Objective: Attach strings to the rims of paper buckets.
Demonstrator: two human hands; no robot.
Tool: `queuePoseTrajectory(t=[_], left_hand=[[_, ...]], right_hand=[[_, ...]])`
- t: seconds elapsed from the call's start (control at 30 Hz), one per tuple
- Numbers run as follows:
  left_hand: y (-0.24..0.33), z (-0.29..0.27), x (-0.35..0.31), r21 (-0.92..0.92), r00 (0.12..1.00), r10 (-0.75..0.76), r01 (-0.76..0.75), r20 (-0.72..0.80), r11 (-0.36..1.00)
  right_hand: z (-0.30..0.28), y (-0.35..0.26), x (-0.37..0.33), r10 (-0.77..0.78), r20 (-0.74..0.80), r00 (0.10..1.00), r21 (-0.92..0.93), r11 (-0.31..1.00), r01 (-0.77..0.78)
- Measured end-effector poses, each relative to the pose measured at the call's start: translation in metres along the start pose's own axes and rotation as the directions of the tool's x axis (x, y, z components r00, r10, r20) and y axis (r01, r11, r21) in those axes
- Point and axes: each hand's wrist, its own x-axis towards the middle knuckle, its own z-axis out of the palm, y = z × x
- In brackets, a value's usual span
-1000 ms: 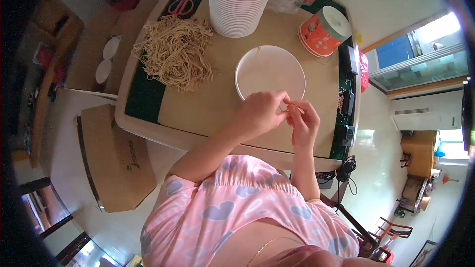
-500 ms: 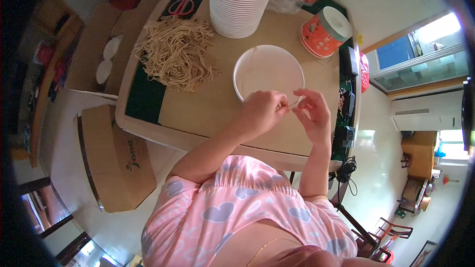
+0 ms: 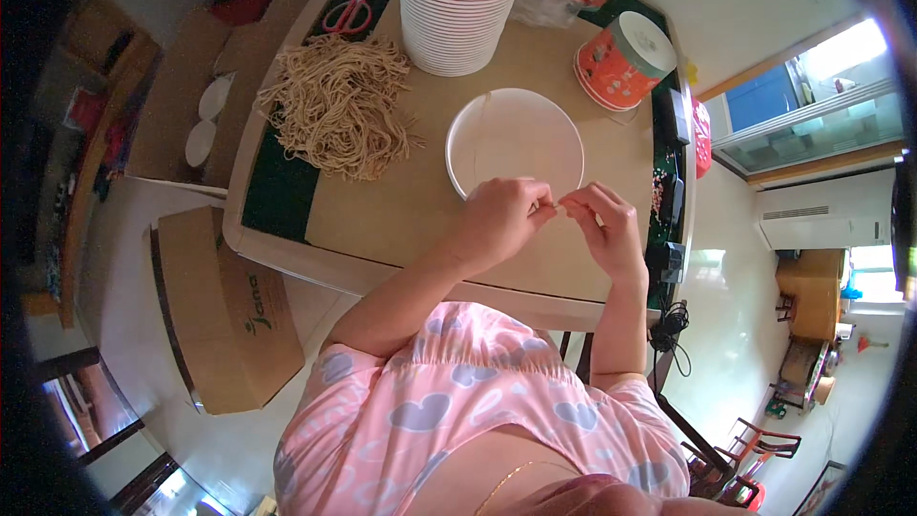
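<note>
My left hand [image 3: 508, 214] is closed in a pinch at the near rim of a white paper tub [image 3: 514, 100]. Just to its right, my right hand [image 3: 607, 227] pinches too, its fingertips almost touching the left ones. A thin tan string runs between the fingertips, though its ends are mostly hidden by the fingers. Another fine strand hangs over the far rim into the tub. Left of the tub lies a tangled heap of tan strings [image 3: 342, 110].
Scissors [image 3: 351, 15] with red handles lie behind the heap. A tall stack of white tubs [image 3: 458, 19] stands at the back. An orange patterned tub [image 3: 623, 62] sits at the right, beside black boxes [image 3: 672, 199] along the table edge. A cardboard box [image 3: 224, 311] rests on the floor.
My two hands have drawn closer, fingertip to fingertip, and the string between them shows less. The tub and the heap stay in place.
</note>
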Motion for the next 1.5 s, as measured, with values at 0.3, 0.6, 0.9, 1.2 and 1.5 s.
queuePoseTrajectory(t=[0.3,0.6,0.9,1.2,1.5], left_hand=[[-0.005,-0.012,-0.001,0.064,0.979,0.199,-0.196,-0.046,0.979],[-0.010,-0.012,0.001,0.068,0.979,0.174,-0.167,-0.107,0.984],[-0.005,-0.020,0.003,0.362,0.969,0.247,-0.232,0.005,0.903],[-0.001,-0.018,0.015,0.630,0.913,0.388,-0.376,0.127,0.679],[-0.005,-0.020,0.015,0.323,0.963,0.265,-0.268,0.055,0.908]], right_hand=[[0.027,0.015,0.003,0.085,-0.162,0.983,0.198,0.979,-0.052],[0.039,0.010,0.017,0.156,-0.201,0.967,0.235,0.966,-0.107],[0.041,0.019,0.019,0.131,-0.194,0.972,0.253,0.964,-0.080],[0.043,0.018,0.014,0.160,-0.198,0.967,0.222,0.968,-0.115],[0.057,0.020,0.008,0.275,-0.281,0.919,0.401,0.904,-0.148]])
